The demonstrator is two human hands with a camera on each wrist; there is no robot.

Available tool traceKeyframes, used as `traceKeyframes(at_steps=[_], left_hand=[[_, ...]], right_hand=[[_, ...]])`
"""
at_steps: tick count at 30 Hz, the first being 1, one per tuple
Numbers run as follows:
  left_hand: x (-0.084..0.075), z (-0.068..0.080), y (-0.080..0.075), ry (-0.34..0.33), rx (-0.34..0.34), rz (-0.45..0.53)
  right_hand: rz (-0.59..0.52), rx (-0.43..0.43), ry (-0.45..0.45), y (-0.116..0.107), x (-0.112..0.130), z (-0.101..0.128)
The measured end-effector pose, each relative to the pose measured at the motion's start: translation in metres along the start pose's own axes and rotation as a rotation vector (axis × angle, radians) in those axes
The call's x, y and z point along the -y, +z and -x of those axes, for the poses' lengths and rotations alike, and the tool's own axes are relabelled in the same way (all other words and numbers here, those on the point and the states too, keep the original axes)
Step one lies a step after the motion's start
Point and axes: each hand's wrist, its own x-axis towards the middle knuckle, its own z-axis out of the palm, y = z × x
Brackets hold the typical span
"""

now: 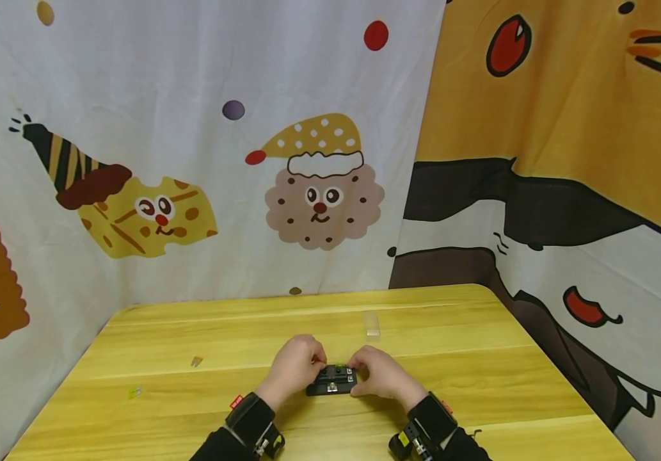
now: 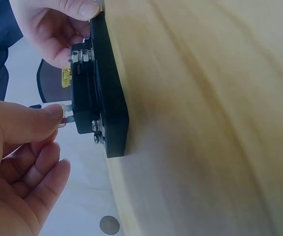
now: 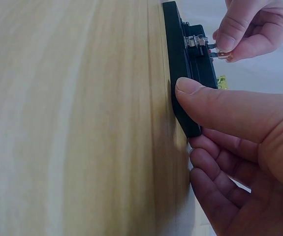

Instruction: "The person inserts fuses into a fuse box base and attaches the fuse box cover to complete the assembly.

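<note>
Head view: a flat black rectangular plastic fuse block (image 1: 332,381) with metal screws and clips on top lies on the yellow wooden desk (image 1: 468,358), near the front edge, between the two hands.
Left hand (image 1: 294,370): thumb and forefinger are pressed together on a small clear blade fuse (image 2: 63,112) with metal legs, held just at the block's top face; the other fingers are loosely curled beneath.
Right hand (image 1: 383,378): the thumb presses on the block's long edge and the fingers sit curled against the desk below it, so the hand steadies the block without lifting it.
Left wrist view: the fuse's legs point at a slot beside the bright screws (image 2: 97,132); whether they are already seated I cannot tell.
Step in hand, as I judge it: fitting or easing that small fuse at its slot.
Doing it well: keep the legs square to the clips, push straight along them, not at a slant, and let the right thumb take the counter-force so the block does not slide.
Risk: a tilted pinch could bend a leg or let the fuse flick away.
Elsewhere on the desk: a small clear plastic cover (image 1: 371,324) lies well behind the block, and two tiny loose pieces (image 1: 196,362) lie off to the left.
</note>
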Motion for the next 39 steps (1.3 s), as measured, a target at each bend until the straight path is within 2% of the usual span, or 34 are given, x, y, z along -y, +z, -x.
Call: traceKeyframes(at_steps=[29,39], left_hand=[[0.0038,0.0026,0.0064,0.044,-0.019,-0.025],[0.0045,0.0018,0.0058,0.046,0.005,-0.033]], right_hand=[[0.002,0.01,0.002,0.0007,-0.0006,0.0007],[0.001,0.008,-0.004,0.0009,-0.0017,0.0001]])
